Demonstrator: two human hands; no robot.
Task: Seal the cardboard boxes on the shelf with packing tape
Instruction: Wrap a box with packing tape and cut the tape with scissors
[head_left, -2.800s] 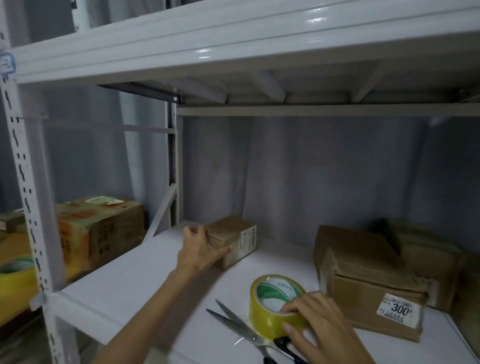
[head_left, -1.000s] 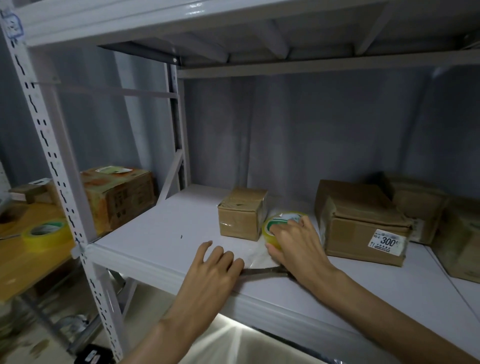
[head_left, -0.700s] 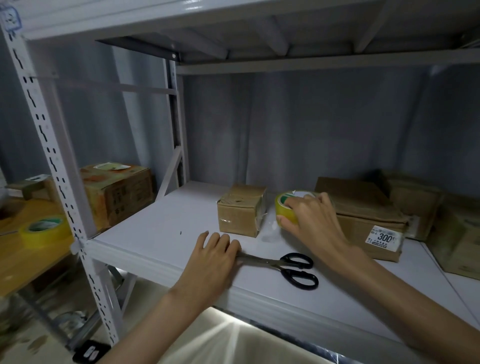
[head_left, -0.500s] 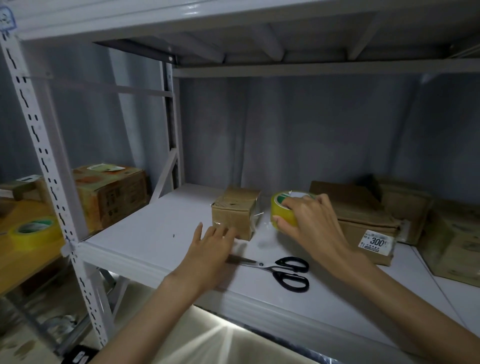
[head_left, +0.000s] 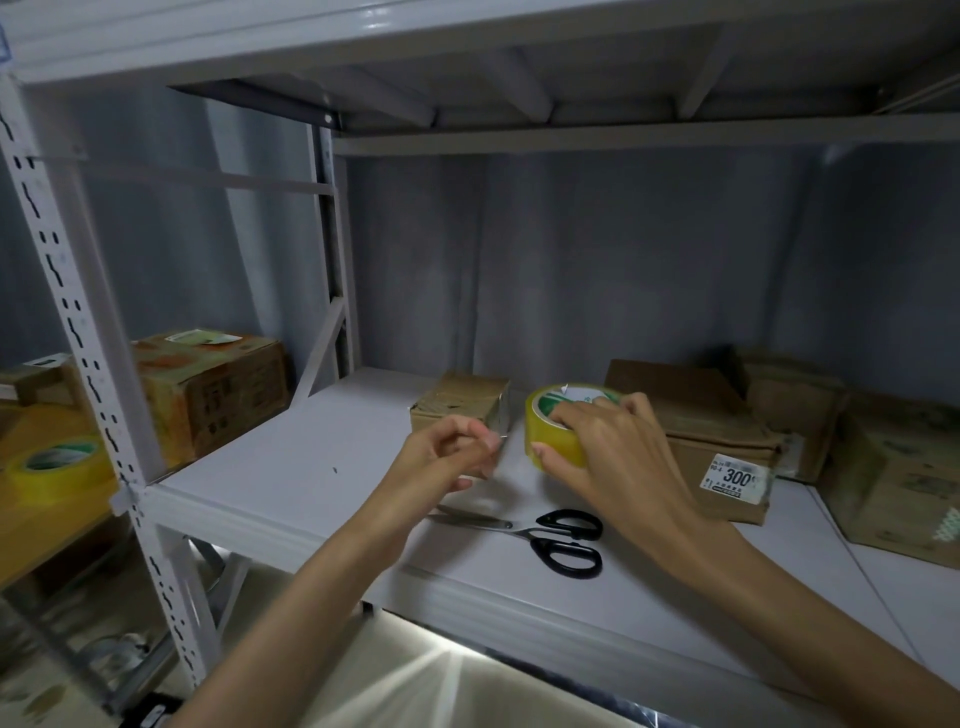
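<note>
Yellow tape roll gripped by right hand, held above white shelf, just right of small cardboard box. Left hand raised in front of small box, thumb and fingers pinched together; whether tape end is held between them cannot be told. Black-handled scissors laid on shelf in front of small box. Labelled flat box seen right of tape roll, further boxes beyond it.

The one head camera sits close before the shelf's front edge, facing forward and slightly down.
</note>
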